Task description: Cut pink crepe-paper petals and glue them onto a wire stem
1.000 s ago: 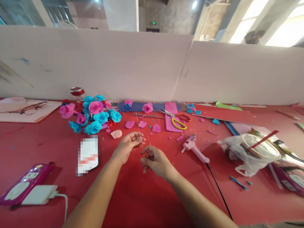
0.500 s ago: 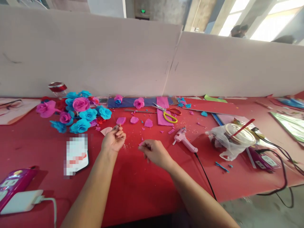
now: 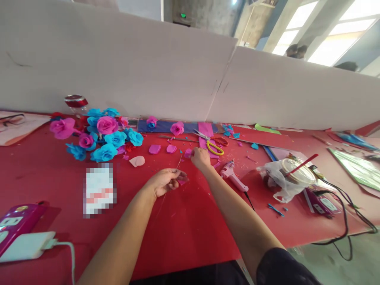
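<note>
several blue and pink flowers (image 3: 115,139) are bunched at left. a thin wire (image 3: 179,161) is pinched narrowly by the left hand (image 3: 166,183), above red tabletop (image 3: 187,225) seen between forearms to the near edge. a pink petal (image 3: 188,153) is met by the right hand (image 3: 202,158); grip cannot be told. at right, a lidded cup (image 3: 298,171) is partly wrapped in a plastic bag (image 3: 280,182); its contents cannot be told.

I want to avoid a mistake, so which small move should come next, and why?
Probably the right hand should pinch and lift the magenta petal: its fingers are at that petal's edge, while the left hand holds a thin wire.
</note>
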{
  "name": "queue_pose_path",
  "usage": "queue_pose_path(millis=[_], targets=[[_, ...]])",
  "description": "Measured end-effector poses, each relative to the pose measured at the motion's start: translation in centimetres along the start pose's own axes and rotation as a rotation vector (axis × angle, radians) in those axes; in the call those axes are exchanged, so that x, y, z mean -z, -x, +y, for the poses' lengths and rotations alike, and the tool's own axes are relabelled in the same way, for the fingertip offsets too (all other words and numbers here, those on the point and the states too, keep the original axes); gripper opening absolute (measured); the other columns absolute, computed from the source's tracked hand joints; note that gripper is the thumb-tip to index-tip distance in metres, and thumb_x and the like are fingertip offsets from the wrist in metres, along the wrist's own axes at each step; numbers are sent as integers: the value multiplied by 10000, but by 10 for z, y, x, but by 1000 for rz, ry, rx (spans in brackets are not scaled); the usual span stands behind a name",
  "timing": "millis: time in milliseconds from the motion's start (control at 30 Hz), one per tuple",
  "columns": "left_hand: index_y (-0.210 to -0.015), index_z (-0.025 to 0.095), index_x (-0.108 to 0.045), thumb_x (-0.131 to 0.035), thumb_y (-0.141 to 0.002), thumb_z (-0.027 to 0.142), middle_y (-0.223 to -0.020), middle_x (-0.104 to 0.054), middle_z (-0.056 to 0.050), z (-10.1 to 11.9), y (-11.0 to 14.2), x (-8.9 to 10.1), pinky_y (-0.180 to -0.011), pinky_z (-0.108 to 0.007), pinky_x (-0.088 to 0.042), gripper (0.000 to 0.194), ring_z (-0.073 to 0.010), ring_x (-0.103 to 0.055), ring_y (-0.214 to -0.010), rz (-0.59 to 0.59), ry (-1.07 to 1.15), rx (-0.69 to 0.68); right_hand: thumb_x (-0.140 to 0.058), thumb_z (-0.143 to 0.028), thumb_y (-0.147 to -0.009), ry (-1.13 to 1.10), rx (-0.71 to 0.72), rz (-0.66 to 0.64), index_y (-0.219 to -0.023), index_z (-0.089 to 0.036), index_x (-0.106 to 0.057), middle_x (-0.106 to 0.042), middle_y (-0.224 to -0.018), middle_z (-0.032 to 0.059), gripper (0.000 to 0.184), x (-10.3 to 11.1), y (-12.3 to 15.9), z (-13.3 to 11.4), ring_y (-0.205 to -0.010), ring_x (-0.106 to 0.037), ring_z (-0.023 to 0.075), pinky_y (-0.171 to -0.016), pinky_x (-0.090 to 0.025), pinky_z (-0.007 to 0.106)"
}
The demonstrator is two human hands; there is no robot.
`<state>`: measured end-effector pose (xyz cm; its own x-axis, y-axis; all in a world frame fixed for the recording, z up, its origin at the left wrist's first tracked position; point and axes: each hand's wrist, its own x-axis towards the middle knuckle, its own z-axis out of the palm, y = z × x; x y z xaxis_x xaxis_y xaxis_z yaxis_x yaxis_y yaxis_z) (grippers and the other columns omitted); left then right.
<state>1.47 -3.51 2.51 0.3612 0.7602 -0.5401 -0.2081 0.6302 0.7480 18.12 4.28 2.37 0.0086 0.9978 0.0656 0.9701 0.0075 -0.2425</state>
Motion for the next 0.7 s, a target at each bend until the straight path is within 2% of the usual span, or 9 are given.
queue_pose_path(millis=[67, 100, 167, 267, 333, 467, 600, 667, 700], targets=[[-777, 85, -627, -525, -870, 124, -769, -707, -122, 1, -1, 3, -400, -147, -388, 143, -81, -603, -459, 141, -28, -18, -616, -244, -804, 9, -16, -28, -927, -179, -716, -718, -979, 110, 171, -4, -3, 3, -942, -636, 245, -771, -453, 305], [-774, 93, -620, -532, -865, 126, -775, -708, -117, 4, 0, 7, -416, -153, -406, 131, -102, -636, -504, 203, -33, -45, -608, -244, -810, 10, -20, -38, -917, -183, -719, -722, -971, 105, 165, -5, -4, 5, -933, -642, 240, -757, -456, 295], [-771, 103, -607, -525, -866, 128, -764, -702, -97, 10, 2, 15, -374, -146, -350, 128, -74, -590, -438, 271, -44, -123, -584, -233, -824, 6, -19, -51, -918, -184, -719, -722, -976, 105, 172, -5, -5, 7, -943, -645, 240, -749, -458, 286], [-764, 107, -587, -475, -880, 115, -694, -679, -54, 17, 6, 23, -312, -153, -173, 162, 3, -340, -274, 301, -69, -241, -550, -219, -845, -9, -11, -54, -958, -179, -707, -707, -1006, 120, 198, 0, -6, 8, -964, -638, 252, -755, -458, 301], [-748, 109, -574, -449, -881, 98, -655, -661, -35, 18, 7, 23, -320, -166, -139, 183, 13, -246, -256, 304, -95, -256, -519, -204, -864, -24, -2, -43, -1023, -168, -684, -692, -1021, 139, 231, 4, -5, 8, -987, -623, 264, -779, -453, 326], [-730, 114, -575, -450, -864, 86, -647, -647, -20, 14, 4, 19, -338, -185, -143, 185, 7, -240, -262, 315, -195, -228, -572, -182, -835, -83, 92, -40, -1057, -180, -670, -655, -1076, 135, 243, 9, 13, 6, -1050, -574, 253, -871, -413, 344], [-748, 129, -595, -502, -836, 116, -658, -634, 1, 10, -1, 22, -352, -200, -137, 128, 2, -239, -277, 339, -228, -252, -730, -181, -692, -217, 263, -150, -826, -204, -704, -679, -893, 52, 139, 0, 48, 0, -881, -608, 187, -848, -412, 284], [-765, 137, -613, -588, -781, 133, -624, -602, 26, 8, -2, 23, -362, -201, -132, 30, 0, -243, -297, 338, -234, -253, -710, -141, -692, -293, 287, -145, -760, -192, -678, -676, -844, 42, 91, -4, 61, -2, -846, -605, 177, -851, -405, 289], [-779, 140, -626, -641, -736, 137, -614, -590, 34, 7, -2, 23, -369, -198, -141, 45, -2, -266, -315, 334, -239, -250, -678, -126, -714, -334, 279, -127, -757, -188, -662, -674, -830, 40, 77, -5, 65, -3, -824, -603, 173, -830, -410, 289]])
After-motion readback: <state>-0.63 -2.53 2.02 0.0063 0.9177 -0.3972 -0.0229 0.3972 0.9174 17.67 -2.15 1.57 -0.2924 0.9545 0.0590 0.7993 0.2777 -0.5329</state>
